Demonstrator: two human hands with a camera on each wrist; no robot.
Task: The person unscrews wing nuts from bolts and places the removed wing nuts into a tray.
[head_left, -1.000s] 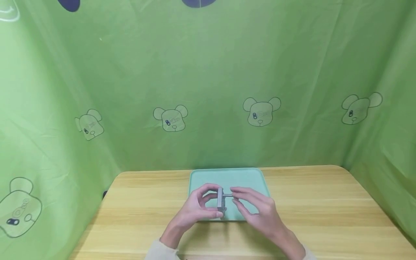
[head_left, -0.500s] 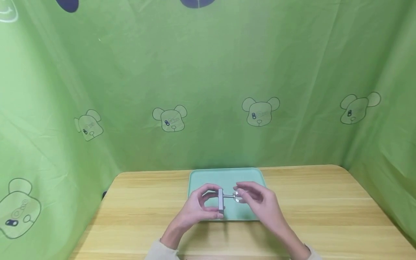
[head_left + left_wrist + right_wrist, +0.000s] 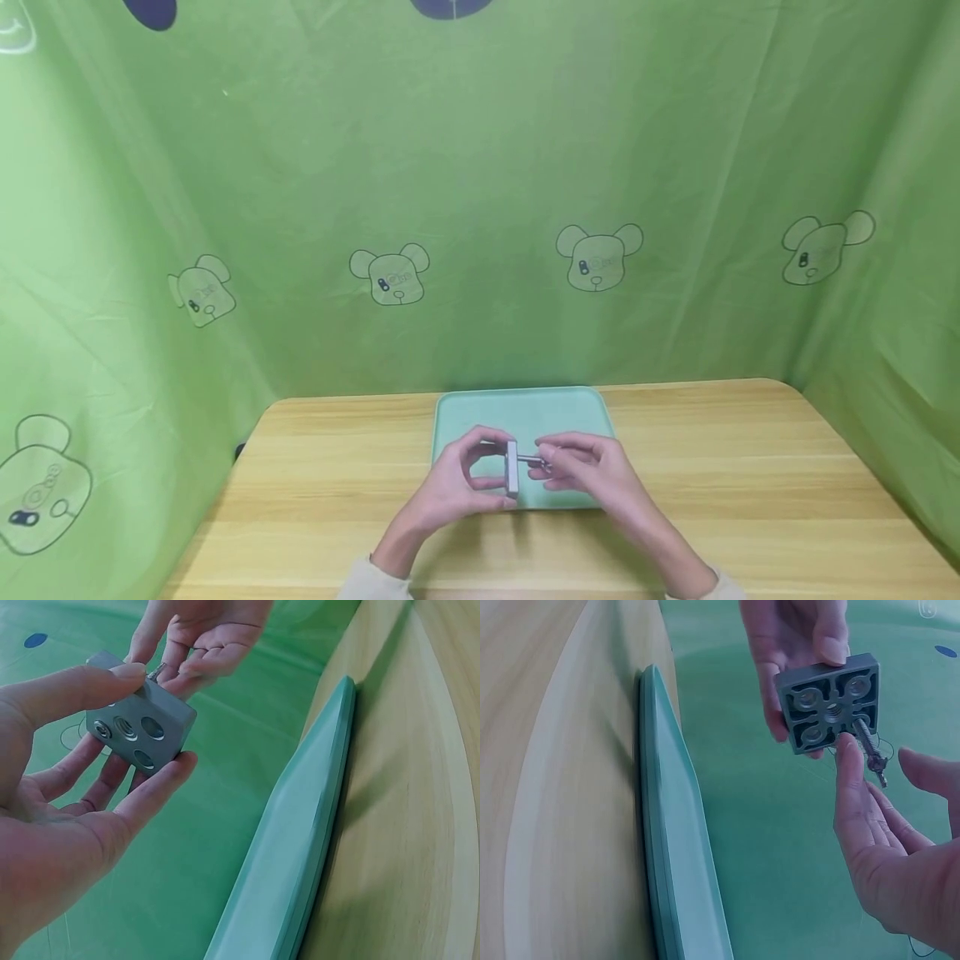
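Note:
A grey square metal block (image 3: 512,469) with several round holes is held by my left hand (image 3: 450,485), thumb on one edge and fingers on the opposite edge. It stands on edge above the tray. In the right wrist view the block (image 3: 831,696) shows its ribbed face. A wing bolt (image 3: 874,757) sticks out from a corner hole there, its threads visible. My right hand (image 3: 594,473) is around the bolt's winged end. From the right wrist, that hand (image 3: 889,859) has its forefinger extended close beside the bolt, its thumb apart from it.
The light green tray (image 3: 525,408) lies on the wooden table (image 3: 720,467) below both hands. A green curtain (image 3: 480,167) with bear-face drawings surrounds the table at the back and sides.
My right hand has moved about the bolt: fingers at the shaft first, then back with the winged end showing, now around that end again. The left hand keeps the block nearly still.

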